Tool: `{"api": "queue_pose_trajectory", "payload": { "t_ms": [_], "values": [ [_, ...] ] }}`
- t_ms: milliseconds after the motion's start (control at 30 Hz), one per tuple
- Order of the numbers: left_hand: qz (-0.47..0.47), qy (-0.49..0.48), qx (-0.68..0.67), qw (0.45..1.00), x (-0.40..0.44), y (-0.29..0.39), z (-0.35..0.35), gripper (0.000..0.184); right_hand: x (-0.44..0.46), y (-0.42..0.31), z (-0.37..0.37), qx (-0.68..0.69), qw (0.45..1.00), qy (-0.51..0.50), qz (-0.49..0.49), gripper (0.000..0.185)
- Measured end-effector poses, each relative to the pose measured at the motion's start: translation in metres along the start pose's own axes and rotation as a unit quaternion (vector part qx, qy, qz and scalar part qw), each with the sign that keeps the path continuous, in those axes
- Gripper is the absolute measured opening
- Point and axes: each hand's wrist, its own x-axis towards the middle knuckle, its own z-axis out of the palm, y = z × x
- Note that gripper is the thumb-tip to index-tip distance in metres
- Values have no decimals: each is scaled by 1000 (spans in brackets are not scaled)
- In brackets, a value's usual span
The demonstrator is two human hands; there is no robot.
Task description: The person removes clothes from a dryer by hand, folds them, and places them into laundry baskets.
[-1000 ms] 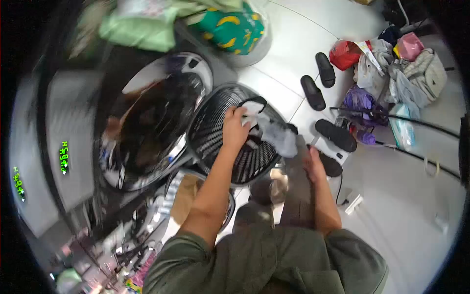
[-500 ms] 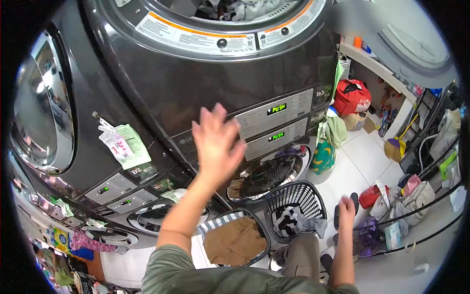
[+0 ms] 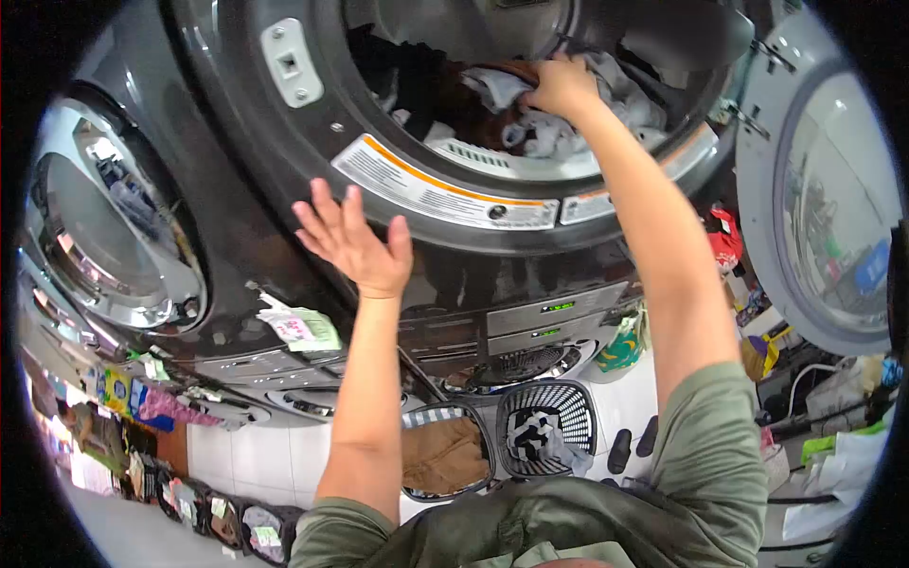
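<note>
My right hand (image 3: 565, 87) reaches into the open drum of the upper dryer, its fingers curled into the clothes there. Around it lie a brown garment (image 3: 485, 106), grey-and-white clothes (image 3: 559, 135) and dark clothes (image 3: 398, 76). Part of the fingers is hidden among the fabric. With fingers spread and nothing in it, my left hand (image 3: 355, 241) is raised before the machine's front, left of the label strip (image 3: 436, 185) under the drum opening. The round dryer door (image 3: 791, 189) stands swung out to the right.
Below are a basket (image 3: 485, 445) with brown cloth and a black basket (image 3: 582, 417) holding black, white and grey clothes. Another machine with a round door (image 3: 90, 227) is at left, with a green tag (image 3: 317, 329) hanging beside it. Slippers (image 3: 620, 452) lie on the white floor.
My right hand has risen from low at my right side into the drum. My left hand has moved left and slightly up. The view has tilted up, showing more of the drum.
</note>
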Motion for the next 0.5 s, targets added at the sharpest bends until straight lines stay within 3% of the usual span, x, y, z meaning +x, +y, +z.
{"api": "queue_pose_trajectory", "payload": {
  "t_ms": [33,67,100,133,200,233,300,367,433,467,500],
  "values": [
    [-2,-13,7,1000,0,-1,1,53,29,5,11,-57,988,-140,6,36],
    [-6,-16,8,1000,0,0,1,53,58,12,15,-52,988,-142,1,36],
    [-11,-14,8,1000,2,0,2,53,89,21,14,107,988,-81,74,34],
    [-9,-11,13,1000,1,-1,3,54,115,27,7,263,954,-18,144,32],
    [-13,-14,13,1000,1,0,2,54,127,15,-44,522,800,42,291,22],
    [-9,-15,9,1000,2,0,1,54,116,0,-95,620,691,43,369,13],
    [-23,-15,-1,1000,1,1,1,56,88,-4,-131,736,617,140,239,25],
    [-40,-55,-3,998,5,3,-3,62,42,-18,-170,829,514,136,173,26],
    [-103,-85,-38,990,15,23,-16,67,-40,-51,-213,799,546,172,186,24],
    [-125,-32,-224,966,15,39,-17,67,-75,-57,-219,754,609,118,216,28],
    [-254,-42,-416,872,12,66,-20,65,-110,-61,-213,703,665,61,246,32]
  ]
}}
